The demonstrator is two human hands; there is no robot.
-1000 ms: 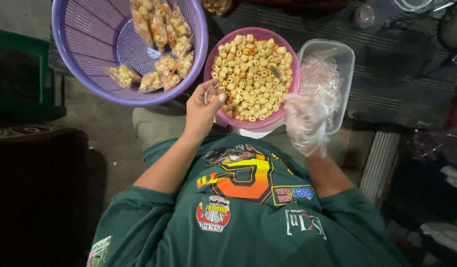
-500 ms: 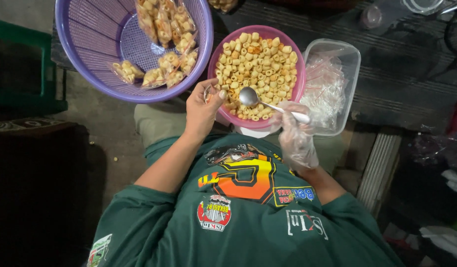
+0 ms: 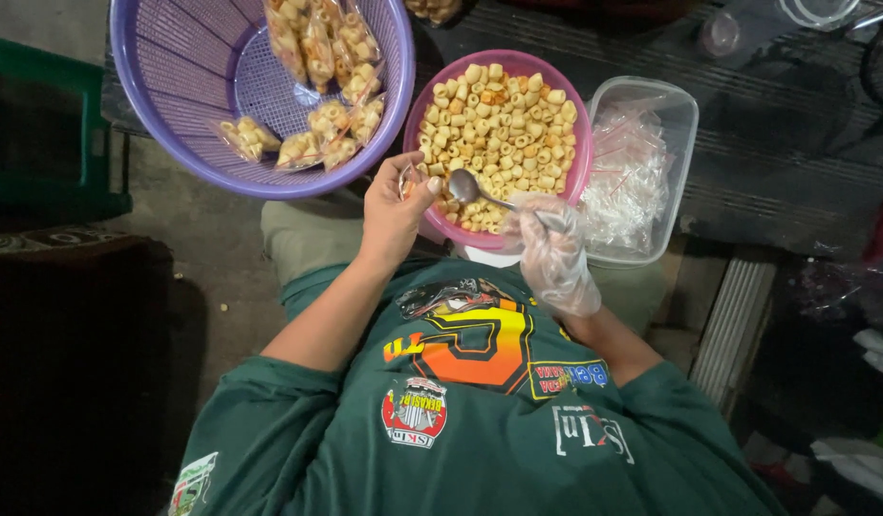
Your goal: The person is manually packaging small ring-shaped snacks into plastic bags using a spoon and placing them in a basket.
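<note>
View from above of a seated person in a green printed shirt (image 3: 480, 420), both hands at the near rim of a pink bowl (image 3: 577, 167) heaped with small ring-shaped snacks (image 3: 499, 119). The right hand (image 3: 553, 253), covered by a loose clear plastic glove, has its grip closed round the handle of a metal spoon (image 3: 463, 185); the spoon's bowl lies on the snacks at the near left of the pink bowl, close to the left thumb. The left hand (image 3: 394, 215) is bare, its grip pinched shut on what appears to be the mouth of a small clear bag (image 3: 404, 179), held just beside the bowl's rim; the bag is mostly hidden by the fingers.

To the left, touching or nearly touching the bowl, stands a purple perforated basket (image 3: 164, 115) holding several filled snack packets (image 3: 317, 76). To the right, a clear plastic tub (image 3: 685, 124) holds a stack of empty clear bags (image 3: 628, 172).

Handling, as a judgement: the snacks look dry, light and brittle, so they would crush under pressure and roll off a tilted spoon. The spoon is stiff and is best held far back on its handle, though the loose glove may slip on the metal. The small bag is thin, limp and slippery; holding it by the rim keeps its mouth open.
</note>
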